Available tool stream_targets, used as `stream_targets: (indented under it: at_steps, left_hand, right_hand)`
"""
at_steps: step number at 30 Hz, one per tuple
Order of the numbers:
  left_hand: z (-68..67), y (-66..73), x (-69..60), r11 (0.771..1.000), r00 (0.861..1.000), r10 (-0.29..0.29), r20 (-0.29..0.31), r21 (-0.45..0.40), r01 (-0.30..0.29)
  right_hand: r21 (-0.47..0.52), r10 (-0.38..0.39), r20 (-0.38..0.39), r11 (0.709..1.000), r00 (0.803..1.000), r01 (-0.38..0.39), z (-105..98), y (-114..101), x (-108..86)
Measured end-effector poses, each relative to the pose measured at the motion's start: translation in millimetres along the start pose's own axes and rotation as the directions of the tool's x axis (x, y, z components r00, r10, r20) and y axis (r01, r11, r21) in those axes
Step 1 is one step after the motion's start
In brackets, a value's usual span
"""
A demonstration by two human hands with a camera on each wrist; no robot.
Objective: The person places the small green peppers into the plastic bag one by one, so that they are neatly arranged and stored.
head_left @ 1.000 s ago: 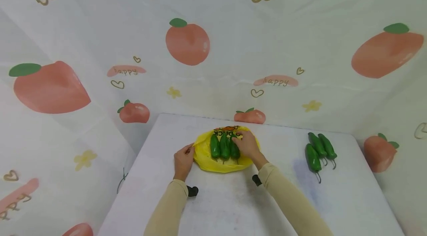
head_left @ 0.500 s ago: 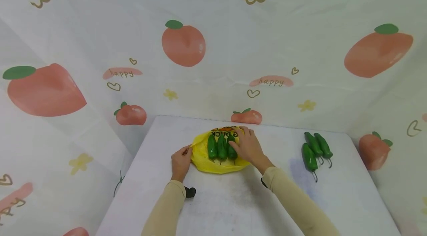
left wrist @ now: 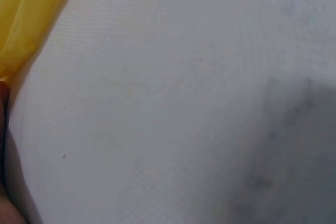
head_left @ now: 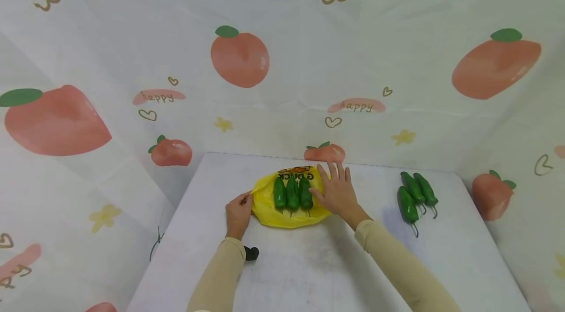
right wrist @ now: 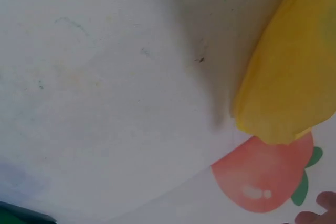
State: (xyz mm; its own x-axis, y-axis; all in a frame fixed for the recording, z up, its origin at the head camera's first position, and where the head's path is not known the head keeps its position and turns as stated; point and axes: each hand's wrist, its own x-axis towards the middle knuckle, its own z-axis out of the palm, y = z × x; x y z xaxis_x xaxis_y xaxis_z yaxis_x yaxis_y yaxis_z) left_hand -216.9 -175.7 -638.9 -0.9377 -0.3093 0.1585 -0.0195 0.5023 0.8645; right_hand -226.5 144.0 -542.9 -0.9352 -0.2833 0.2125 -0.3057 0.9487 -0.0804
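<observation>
- Three green peppers (head_left: 293,194): side by side on yellow plastic, ringed by the edges of the yellow bag (head_left: 289,222).
- Three loose peppers (head_left: 412,188): clustered well to the right, outside the bag.
- Progress, as judged: half the six peppers placed at the bag; the other three not yet there.
- Left hand (head_left: 238,214): pinching the bag's left edge.
- Right hand (head_left: 340,195): fingers spread, grasping nothing, at the bag's right edge; contact uncertain.
- Tabletop (head_left: 291,268): back edge near the bag, printed backdrop (head_left: 282,120) beyond; open room between bag and loose peppers, and broadly in front.
</observation>
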Motion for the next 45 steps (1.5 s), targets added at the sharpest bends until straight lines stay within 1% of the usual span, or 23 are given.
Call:
stream_targets:
  at_steps: [7, 15, 19, 25, 29, 35, 38, 42, 45]
  left_hand:
    - [0.9, -0.3, -0.4, 1.0, 1.0, -0.022, 0.016, -0.006, 0.022]
    - [2.0, -1.1, 1.1, 1.0, 0.999, -0.027, 0.027, 0.003, 0.027]
    - [2.0, 1.0, 1.5, 1.0, 1.0, -0.016, 0.021, -0.003, 0.016]
    - [2.3, 2.6, 1.9, 1.0, 1.0, -0.005, 0.018, -0.008, 0.005]
    - [1.8, 3.3, 2.2, 1.0, 1.0, -0.017, 0.025, -0.003, 0.017]
    - [-1.5, 7.0, 1.7, 1.0, 0.999, -0.025, 0.026, 0.001, 0.025]
    - [-1.8, 8.2, 0.8, 0.999, 0.999, -0.042, 0.023, 0.007, 0.042]
    - [-1.4, 8.2, -1.2, 0.998, 0.998, -0.059, 0.03, 0.008, 0.059]
    - [-1.0, 7.5, -1.8, 0.998, 0.998, -0.058, 0.031, 0.006, 0.058]
  right_hand:
    - [0.032, 0.043, 0.044, 0.999, 0.998, -0.044, 3, 9, -7.9]
    - [0.053, 0.092, 0.115, 0.994, 0.989, -0.099, 3, 23, -17.1]
    - [0.051, 0.113, 0.133, 0.991, 0.985, -0.12, 2, 30, -20.6]
    - [0.045, 0.147, 0.153, 0.987, 0.977, -0.156, 3, 41, -26.2]
    - [0.048, 0.164, 0.165, 0.984, 0.972, -0.174, 2, 48, -30.9]
    - [0.059, 0.183, 0.144, 0.979, 0.973, -0.193, 0, 61, -35.5]
    - [0.062, 0.198, 0.137, 0.976, 0.971, -0.208, 1, 66, -37.7]
    - [0.051, 0.219, 0.149, 0.972, 0.964, -0.229, 1, 72, -41.5]
    - [0.05, 0.231, 0.165, 0.969, 0.959, -0.242, 1, 75, -45.3]
